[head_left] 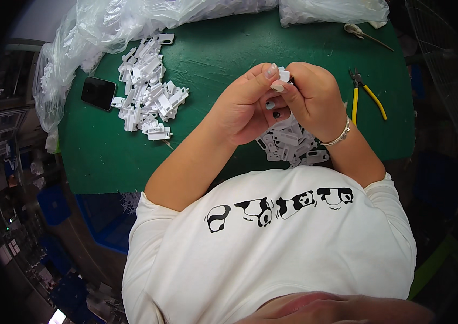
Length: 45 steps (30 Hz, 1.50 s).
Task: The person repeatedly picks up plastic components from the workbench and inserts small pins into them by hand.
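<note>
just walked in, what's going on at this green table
A person pinches a small white plastic piece between the fingertips of the left hand and right hand. On the green tabletop, a heap of white plastic parts lies to the left and another pile of pale plastic parts between the forearms. Yellow-handled metal cutters lie to the right, untouched.

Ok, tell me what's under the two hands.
White pieces lie piled on the green table, partly beneath the left hand and right hand. Whatever the hands cover, perhaps more pieces, cannot be seen.
</note>
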Each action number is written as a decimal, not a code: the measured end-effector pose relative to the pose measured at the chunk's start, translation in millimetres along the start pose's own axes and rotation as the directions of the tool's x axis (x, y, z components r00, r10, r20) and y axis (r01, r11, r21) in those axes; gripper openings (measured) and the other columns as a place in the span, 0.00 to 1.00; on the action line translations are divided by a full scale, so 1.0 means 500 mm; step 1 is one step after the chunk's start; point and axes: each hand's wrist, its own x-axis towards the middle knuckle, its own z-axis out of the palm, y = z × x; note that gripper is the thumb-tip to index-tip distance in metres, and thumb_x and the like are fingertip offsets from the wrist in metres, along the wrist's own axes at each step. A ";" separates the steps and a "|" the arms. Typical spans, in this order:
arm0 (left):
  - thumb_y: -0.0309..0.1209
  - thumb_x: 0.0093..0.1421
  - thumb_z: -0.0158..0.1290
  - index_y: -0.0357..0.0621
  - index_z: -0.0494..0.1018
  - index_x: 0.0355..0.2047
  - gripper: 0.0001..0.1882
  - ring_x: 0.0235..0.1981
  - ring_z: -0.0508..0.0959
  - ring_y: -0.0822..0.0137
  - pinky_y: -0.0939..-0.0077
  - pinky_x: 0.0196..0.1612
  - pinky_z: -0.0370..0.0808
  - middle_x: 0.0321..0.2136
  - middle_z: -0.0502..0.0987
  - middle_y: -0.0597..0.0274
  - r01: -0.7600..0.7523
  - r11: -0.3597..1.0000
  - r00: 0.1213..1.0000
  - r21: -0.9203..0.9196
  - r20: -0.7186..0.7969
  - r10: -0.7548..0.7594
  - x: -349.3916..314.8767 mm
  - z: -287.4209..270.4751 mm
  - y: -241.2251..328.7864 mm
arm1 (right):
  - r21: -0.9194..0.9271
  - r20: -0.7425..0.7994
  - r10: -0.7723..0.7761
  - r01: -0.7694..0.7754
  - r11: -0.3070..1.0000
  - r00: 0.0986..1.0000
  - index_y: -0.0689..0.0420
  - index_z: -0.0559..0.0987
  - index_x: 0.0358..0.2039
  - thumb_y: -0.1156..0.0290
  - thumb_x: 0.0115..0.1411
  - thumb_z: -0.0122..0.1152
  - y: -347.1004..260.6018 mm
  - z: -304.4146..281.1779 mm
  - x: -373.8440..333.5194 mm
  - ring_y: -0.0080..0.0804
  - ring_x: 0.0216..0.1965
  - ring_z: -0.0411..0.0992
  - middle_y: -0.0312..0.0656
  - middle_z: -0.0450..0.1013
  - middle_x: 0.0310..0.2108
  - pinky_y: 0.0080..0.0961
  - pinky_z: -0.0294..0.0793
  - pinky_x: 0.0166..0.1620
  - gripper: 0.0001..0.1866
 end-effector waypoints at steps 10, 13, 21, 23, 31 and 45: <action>0.38 0.61 0.55 0.50 0.66 0.24 0.13 0.24 0.63 0.77 0.78 0.28 0.62 0.22 0.66 0.72 -0.184 0.949 0.945 0.256 -0.218 0.242 0.011 -0.053 0.056 | -0.034 0.023 0.113 -0.113 0.993 0.993 0.60 0.71 0.24 0.64 0.58 0.60 0.012 -0.010 0.002 0.44 0.19 0.64 0.45 0.65 0.17 0.33 0.64 0.23 0.13; 0.36 0.59 0.57 0.49 0.66 0.23 0.13 0.21 0.61 0.78 0.80 0.26 0.60 0.19 0.65 0.73 -0.074 0.670 0.902 0.739 -0.238 0.361 -0.004 -0.075 0.098 | -0.141 0.012 0.233 -0.229 0.963 0.972 0.60 0.70 0.24 0.61 0.60 0.59 0.016 -0.006 0.010 0.45 0.19 0.64 0.46 0.64 0.17 0.35 0.64 0.24 0.16; 0.34 0.52 0.61 0.35 0.73 0.28 0.13 0.23 0.71 0.73 0.76 0.27 0.67 0.21 0.73 0.63 0.239 -0.050 0.898 0.970 -0.201 0.391 -0.005 -0.068 0.093 | -0.221 0.050 0.482 -0.461 0.859 0.875 0.61 0.73 0.20 0.57 0.56 0.60 0.057 -0.007 0.015 0.46 0.20 0.67 0.46 0.68 0.17 0.37 0.65 0.25 0.20; 0.32 0.50 0.61 0.35 0.75 0.34 0.15 0.27 0.76 0.64 0.70 0.32 0.72 0.25 0.77 0.56 0.107 -0.236 0.942 0.966 -0.023 0.334 0.007 -0.079 0.068 | -0.345 0.028 0.501 -0.462 0.817 0.865 0.61 0.74 0.19 0.57 0.55 0.61 0.047 -0.009 0.015 0.46 0.20 0.68 0.47 0.70 0.17 0.36 0.65 0.25 0.19; 0.34 0.54 0.59 0.45 0.76 0.46 0.18 0.28 0.76 0.59 0.68 0.34 0.72 0.27 0.76 0.58 -0.172 -0.234 0.974 0.957 0.201 0.104 0.004 -0.053 0.024 | -0.355 -0.005 0.410 -0.385 0.852 0.912 0.59 0.77 0.32 0.61 0.54 0.62 0.064 -0.003 0.011 0.41 0.29 0.73 0.45 0.73 0.27 0.32 0.71 0.32 0.13; 0.46 0.57 0.54 0.63 0.75 0.49 0.19 0.53 0.68 0.54 0.52 0.55 0.60 0.45 0.76 0.63 0.802 -0.431 0.506 0.413 -0.086 0.858 0.017 -0.218 0.208 | -0.262 -0.033 0.321 -0.318 0.911 0.947 0.59 0.78 0.39 0.62 0.55 0.63 0.054 0.006 0.010 0.37 0.32 0.73 0.44 0.74 0.35 0.29 0.72 0.35 0.16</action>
